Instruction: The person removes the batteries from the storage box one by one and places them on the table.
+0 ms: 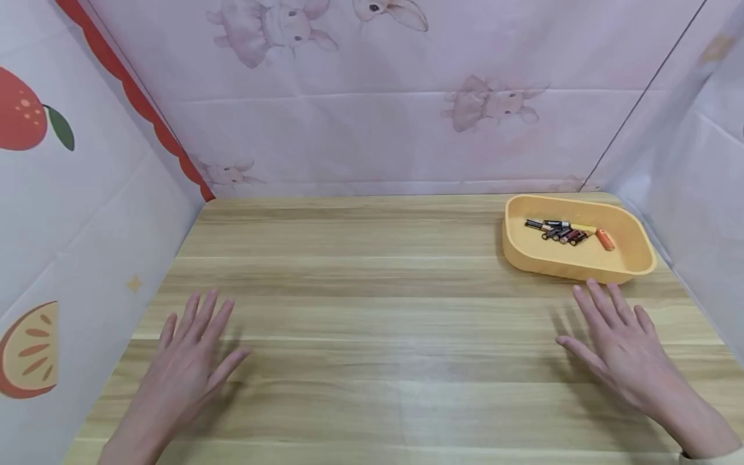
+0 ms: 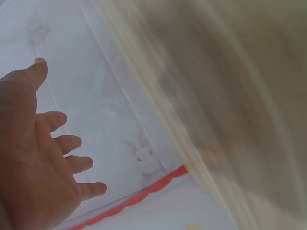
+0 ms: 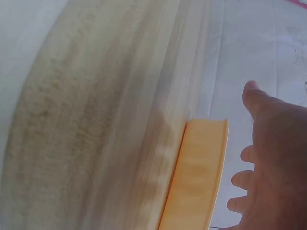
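Observation:
My left hand [image 1: 185, 368] is held over the left part of the wooden table [image 1: 372, 323], fingers spread and straight, with nothing in it. Over the right side, my right hand [image 1: 628, 355] is spread the same way, also holding nothing. Its fingertips overlap the near wall of a yellow plastic basket [image 1: 558, 263] in the head view. Inside the basket lie several small dark batteries [image 1: 560, 234], a yellow stick-like item [image 1: 583, 228] and an orange battery [image 1: 605, 239]. In the right wrist view the basket's outer wall [image 3: 196, 167] shows beyond the palm; its contents are hidden there.
A pale fabric wall [image 1: 372, 142] with printed rabbits rises behind the table. White side walls stand at left [image 1: 104, 213] and right [image 1: 703, 194]; the left one carries fruit prints and a red scalloped border [image 1: 134, 97]. The basket sits at the back right corner.

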{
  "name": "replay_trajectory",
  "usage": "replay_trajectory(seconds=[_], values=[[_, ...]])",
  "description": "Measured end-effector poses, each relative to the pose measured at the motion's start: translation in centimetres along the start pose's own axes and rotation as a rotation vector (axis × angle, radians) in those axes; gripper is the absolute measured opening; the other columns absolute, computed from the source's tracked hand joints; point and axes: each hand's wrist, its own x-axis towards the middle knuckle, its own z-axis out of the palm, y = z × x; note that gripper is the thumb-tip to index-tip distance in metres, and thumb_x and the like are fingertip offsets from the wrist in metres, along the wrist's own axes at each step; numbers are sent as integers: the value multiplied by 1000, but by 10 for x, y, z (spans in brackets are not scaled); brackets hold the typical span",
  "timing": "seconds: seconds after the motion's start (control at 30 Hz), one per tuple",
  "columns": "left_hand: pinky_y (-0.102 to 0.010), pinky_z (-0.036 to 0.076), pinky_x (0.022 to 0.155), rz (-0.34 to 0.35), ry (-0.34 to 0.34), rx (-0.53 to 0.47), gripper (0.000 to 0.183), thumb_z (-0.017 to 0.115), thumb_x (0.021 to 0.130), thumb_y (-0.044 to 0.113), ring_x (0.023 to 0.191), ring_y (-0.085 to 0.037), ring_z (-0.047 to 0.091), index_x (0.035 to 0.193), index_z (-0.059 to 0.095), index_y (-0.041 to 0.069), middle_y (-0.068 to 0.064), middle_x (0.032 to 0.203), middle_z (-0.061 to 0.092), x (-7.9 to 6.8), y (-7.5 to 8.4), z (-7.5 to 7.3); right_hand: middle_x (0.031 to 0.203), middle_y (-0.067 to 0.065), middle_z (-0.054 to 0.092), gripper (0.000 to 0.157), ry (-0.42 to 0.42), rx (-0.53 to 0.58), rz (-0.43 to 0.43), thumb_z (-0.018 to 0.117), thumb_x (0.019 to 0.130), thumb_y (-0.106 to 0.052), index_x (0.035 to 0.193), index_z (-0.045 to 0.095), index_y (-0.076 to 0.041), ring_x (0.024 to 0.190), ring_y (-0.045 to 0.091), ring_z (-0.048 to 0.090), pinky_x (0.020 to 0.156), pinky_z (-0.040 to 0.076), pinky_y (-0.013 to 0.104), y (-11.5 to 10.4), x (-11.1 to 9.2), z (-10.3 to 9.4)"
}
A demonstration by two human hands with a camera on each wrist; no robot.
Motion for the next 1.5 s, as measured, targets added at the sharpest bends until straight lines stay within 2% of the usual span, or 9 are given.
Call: replay_trajectory(seconds=[0.43, 0.67, 0.83, 0.97, 1.1, 1.17, 1.27, 1.43, 1.5], values=[[-66, 9, 123, 93, -9, -79, 79, 62, 103, 45, 156, -38, 8, 163, 28, 7, -17, 170, 17, 44, 35, -6, 169, 25, 2, 81, 30, 27, 59, 55, 107, -39, 164, 11, -1, 154, 47, -5, 119, -6, 71, 15, -3, -10], [-63, 14, 124, 158, -27, -125, 77, 61, 104, 46, 155, -39, 13, 163, 30, 8, -14, 171, 17, 76, 58, -3, 167, 31, 2, 80, 43, 76, 116, 52, 109, -39, 163, 11, 4, 153, 48, -7, 119, -5, 70, 28, 2, -18], [-59, 13, 125, 197, -70, -164, 79, 54, 106, 52, 156, -36, 11, 166, 22, 12, -10, 173, 10, 105, 78, 2, 163, 39, 4, 79, 47, 120, 155, 49, 110, -37, 160, 10, 11, 152, 50, -8, 120, -7, 66, 41, 9, -26], [-54, 14, 126, 230, -66, -231, 77, 49, 107, 53, 157, -28, 9, 167, 18, 14, -7, 173, 9, 135, 95, 8, 160, 44, 2, 79, 63, 155, 169, 46, 112, -35, 157, 7, 16, 150, 54, -6, 122, -7, 63, 54, 16, -32], [-50, 15, 127, 230, -88, -397, 76, 46, 108, 53, 157, -19, 8, 167, 14, 16, -2, 172, 10, 168, 116, 18, 158, 46, 4, 75, 87, 212, 185, 44, 113, -31, 156, 7, 17, 149, 57, -1, 121, -4, 66, 65, 25, -39], [-46, 14, 127, 223, -116, -492, 75, 45, 109, 53, 156, -14, 6, 167, 11, 19, 3, 172, 7, 185, 130, 25, 156, 48, 10, 70, 108, 242, 184, 45, 113, -26, 156, 11, 17, 147, 61, 6, 120, 0, 68, 71, 29, -43], [-43, 13, 128, 236, -139, -586, 75, 45, 110, 50, 156, -12, 6, 167, 8, 20, 7, 172, 3, 207, 151, 37, 153, 50, 14, 67, 113, 273, 205, 45, 112, -21, 156, 11, 17, 143, 64, 10, 119, 3, 71, 81, 34, -47], [-41, 15, 127, 274, -126, -639, 75, 48, 110, 47, 155, -8, 6, 167, 8, 22, 13, 171, 1, 236, 182, 56, 156, 48, 3, 72, 56, 306, 299, 38, 114, -26, 156, -2, 16, 144, 64, 4, 119, 2, 71, 95, 40, -55], [-36, 13, 127, 277, -131, -654, 75, 47, 109, 49, 154, -3, 4, 167, 7, 24, 16, 170, 0, 246, 192, 62, 158, 45, -4, 74, 26, 319, 346, 34, 114, -31, 157, -7, 13, 145, 63, 0, 118, 0, 71, 100, 41, -58]])
